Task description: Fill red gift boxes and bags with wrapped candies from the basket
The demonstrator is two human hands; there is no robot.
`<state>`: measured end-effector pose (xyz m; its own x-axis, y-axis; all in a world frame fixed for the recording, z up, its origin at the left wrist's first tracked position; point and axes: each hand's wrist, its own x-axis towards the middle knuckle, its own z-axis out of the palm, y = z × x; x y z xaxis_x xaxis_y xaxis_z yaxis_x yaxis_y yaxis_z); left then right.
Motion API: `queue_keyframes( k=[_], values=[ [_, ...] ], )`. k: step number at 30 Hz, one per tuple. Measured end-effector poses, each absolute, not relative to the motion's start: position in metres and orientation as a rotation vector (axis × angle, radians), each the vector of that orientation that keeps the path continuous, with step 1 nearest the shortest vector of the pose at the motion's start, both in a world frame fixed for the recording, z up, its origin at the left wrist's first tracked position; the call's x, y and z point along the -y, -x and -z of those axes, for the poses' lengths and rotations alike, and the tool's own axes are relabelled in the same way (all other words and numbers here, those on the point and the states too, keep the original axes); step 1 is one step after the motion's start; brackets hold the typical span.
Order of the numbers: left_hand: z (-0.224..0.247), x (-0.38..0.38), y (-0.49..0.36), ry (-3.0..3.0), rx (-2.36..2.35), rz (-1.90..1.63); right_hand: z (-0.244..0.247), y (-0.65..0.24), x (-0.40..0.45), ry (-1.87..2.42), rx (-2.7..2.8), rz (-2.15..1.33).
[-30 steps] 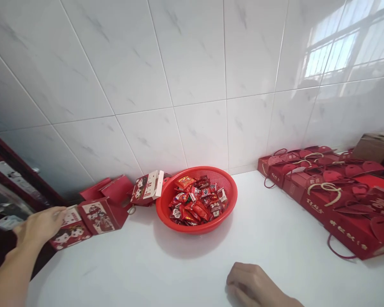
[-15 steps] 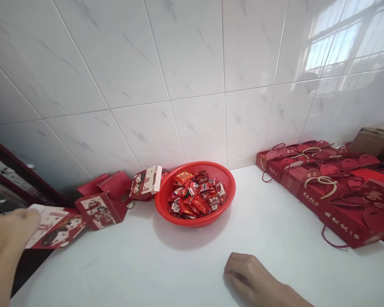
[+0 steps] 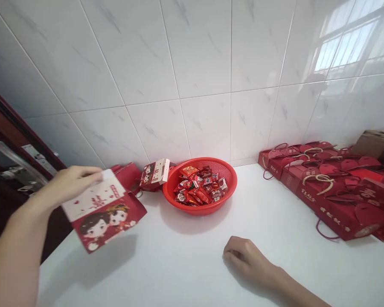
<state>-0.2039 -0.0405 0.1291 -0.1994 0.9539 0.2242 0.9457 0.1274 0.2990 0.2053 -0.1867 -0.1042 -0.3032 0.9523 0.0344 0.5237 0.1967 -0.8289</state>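
Left hand (image 3: 68,183) has its grip clamped on the top edge of a flat red-and-white gift box (image 3: 104,212), held tilted in the air over the left end of the white tabletop (image 3: 192,264). Right hand (image 3: 248,258) rests on the tabletop, fingers curled shut, holding nothing. Red basket (image 3: 201,205) of sweets (image 3: 200,190) near the wall; red gift bags (image 3: 333,187) at right.

At the centre of the frame we see the basket (image 3: 201,187) on the counter (image 3: 192,264), against the tiled wall (image 3: 179,64), with wrapped sweets (image 3: 200,189) in it. Just left of it stands a small box (image 3: 154,175), touching its rim. At lower left our left hand (image 3: 68,183) holds a flat box (image 3: 104,209) above the counter. At lower centre our right hand (image 3: 246,258) rests on the counter. Along the right edge lie rows of gift bags (image 3: 333,187).
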Motion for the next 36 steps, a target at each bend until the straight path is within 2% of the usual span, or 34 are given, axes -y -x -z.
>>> queue_keyframes(
  k=[4, 9, 12, 16, 21, 30, 36],
  values=[
    [-0.113, 0.059, 0.128, -2.165, -1.585, -0.373, 0.110, -0.208, 0.182, 1.393, 1.852, -1.026],
    [-0.088, 0.096, 0.051, -2.551, -1.186, -0.264, 0.107, -0.212, 0.175, 1.254, 1.810, -0.960],
    [-0.075, 0.101, 0.025, -2.583, -1.026, -0.278, 0.092, -0.213, 0.172, 1.160, 1.740, -0.761],
    [-0.057, 0.100, 0.011, -2.388, -0.962, -0.377, 0.065, -0.211, 0.165, 0.947, 1.769, -0.479],
    [-0.036, 0.101, 0.006, -2.208, -0.880, -0.437, 0.047, -0.208, 0.156, 0.815, 2.059, -0.378],
    [-0.002, 0.095, 0.006, -1.866, -0.678, -0.519, 0.048, -0.207, 0.149, 0.770, 2.096, -0.529],
    [0.000, 0.095, 0.005, -1.817, -0.714, -0.536, 0.036, -0.208, 0.143, 0.752, 2.044, -0.614]
  ],
)
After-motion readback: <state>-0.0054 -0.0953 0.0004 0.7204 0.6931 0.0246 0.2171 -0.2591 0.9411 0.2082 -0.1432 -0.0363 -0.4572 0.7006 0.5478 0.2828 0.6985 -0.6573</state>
